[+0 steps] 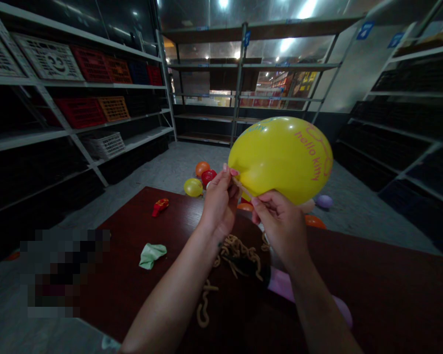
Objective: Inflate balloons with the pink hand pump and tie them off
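Note:
An inflated yellow balloon (pixel 276 157) with "hello kitty" printed on it is held up over the far side of the table. My left hand (pixel 221 194) pinches the balloon at its neck, fingers pressed together. A tan string (pixel 243 188) runs from there to my right hand (pixel 276 214), whose thumb and fingers are closed on it. Below my hands lies a heap of tan string (pixel 239 250) on the tabletop, with a loose piece of string (pixel 204 305) nearer to me. A purple and black balloon pump (pixel 280 284) lies partly hidden under my right forearm.
On the dark brown table (pixel 114 275) lie a limp red balloon (pixel 160 206) and a limp pale green balloon (pixel 152 255). Inflated balloons, including a yellow one (pixel 193 187), rest on the floor beyond. Shelves with crates (pixel 83 112) stand left; more shelving stands behind and right.

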